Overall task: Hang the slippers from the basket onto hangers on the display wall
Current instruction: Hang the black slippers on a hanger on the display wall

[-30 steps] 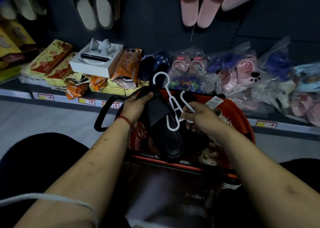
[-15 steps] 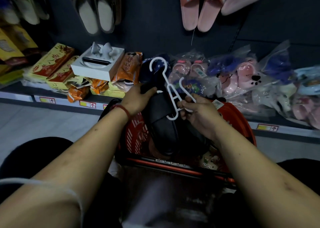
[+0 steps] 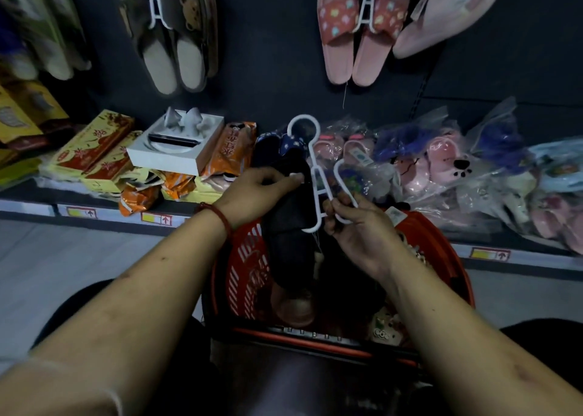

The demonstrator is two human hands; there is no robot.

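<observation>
"Both hands have risen since a second ago. The black slipper (image 3: 288, 235) and white hanger (image 3: 315, 169) now sit higher over the red basket (image 3: 441, 257), with the hook closer to the display wall (image 3: 268, 68)."

"How are they held?"

"The left hand (image 3: 255, 191) pinches the slipper's far end. The right hand (image 3: 359, 235) pinches the hanger's lower loop, and the hanger's left arm lies against the slipper."

"Is it threaded on, then?"

"Can't tell — I'd judge the fitting is under way and the hanging isn't done yet."

"What's in the basket?"

"The slipper's near end dips into it, among more footwear — a brownish sole, something patterned at the near right, and the rest too dark to name."
</observation>
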